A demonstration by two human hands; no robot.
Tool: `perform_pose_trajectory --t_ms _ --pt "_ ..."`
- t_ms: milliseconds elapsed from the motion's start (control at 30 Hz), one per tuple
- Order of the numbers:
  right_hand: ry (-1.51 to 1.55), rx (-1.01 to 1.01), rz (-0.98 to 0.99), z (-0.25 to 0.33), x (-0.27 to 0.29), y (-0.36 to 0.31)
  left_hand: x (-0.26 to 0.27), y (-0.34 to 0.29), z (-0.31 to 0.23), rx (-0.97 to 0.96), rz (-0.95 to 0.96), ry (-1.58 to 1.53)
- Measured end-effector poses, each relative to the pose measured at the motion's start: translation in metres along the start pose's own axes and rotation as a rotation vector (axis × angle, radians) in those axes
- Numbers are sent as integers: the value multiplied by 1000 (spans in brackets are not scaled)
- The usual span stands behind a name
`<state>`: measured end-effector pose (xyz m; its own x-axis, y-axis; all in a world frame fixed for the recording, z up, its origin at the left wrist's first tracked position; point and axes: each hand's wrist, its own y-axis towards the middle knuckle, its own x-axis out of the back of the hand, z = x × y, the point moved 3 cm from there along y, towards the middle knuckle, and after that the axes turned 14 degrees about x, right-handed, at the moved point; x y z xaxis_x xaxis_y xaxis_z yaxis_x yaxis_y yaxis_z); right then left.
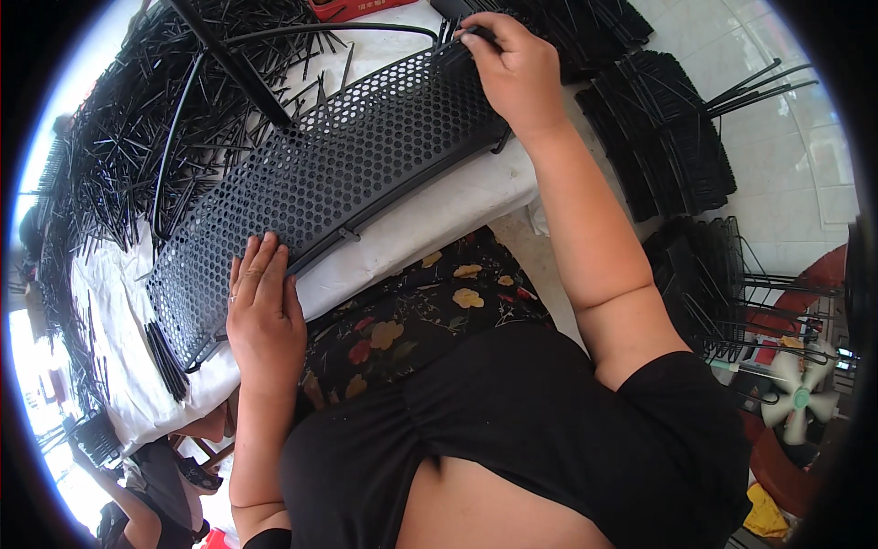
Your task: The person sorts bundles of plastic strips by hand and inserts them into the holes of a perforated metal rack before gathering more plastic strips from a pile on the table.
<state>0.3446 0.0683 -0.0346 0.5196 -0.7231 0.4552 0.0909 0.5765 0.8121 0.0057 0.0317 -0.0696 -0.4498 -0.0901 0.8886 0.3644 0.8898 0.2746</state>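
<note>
A long black panel (338, 165) full of small round holes lies slantwise across the white-covered table (430, 233). Along its near side runs a black rail, and a bent black rod (189, 101) arches behind it. My left hand (267, 306) rests with straight fingers on the panel's near edge, toward its left end. At the far right end, my right hand (523, 80) pinches a small black strip (482, 35) between thumb and fingers at the panel's corner. How that strip joins the panel is hidden by the fingers.
A big heap of thin black strips (137, 137) covers the table's far left. Stacks of black panels with rods (658, 137) stand on the right, beyond my right arm. A fan (800, 398) is at lower right. Another person's arm (137, 512) shows at lower left.
</note>
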Motion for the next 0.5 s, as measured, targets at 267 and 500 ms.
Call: perform_pose_trajectory --t_ms 267,500 --pt "-312 137 145 9 -16 36 0 0 0 4 -20 15" --pt "-416 148 341 -11 -23 37 3 1 0 3 -25 -12"
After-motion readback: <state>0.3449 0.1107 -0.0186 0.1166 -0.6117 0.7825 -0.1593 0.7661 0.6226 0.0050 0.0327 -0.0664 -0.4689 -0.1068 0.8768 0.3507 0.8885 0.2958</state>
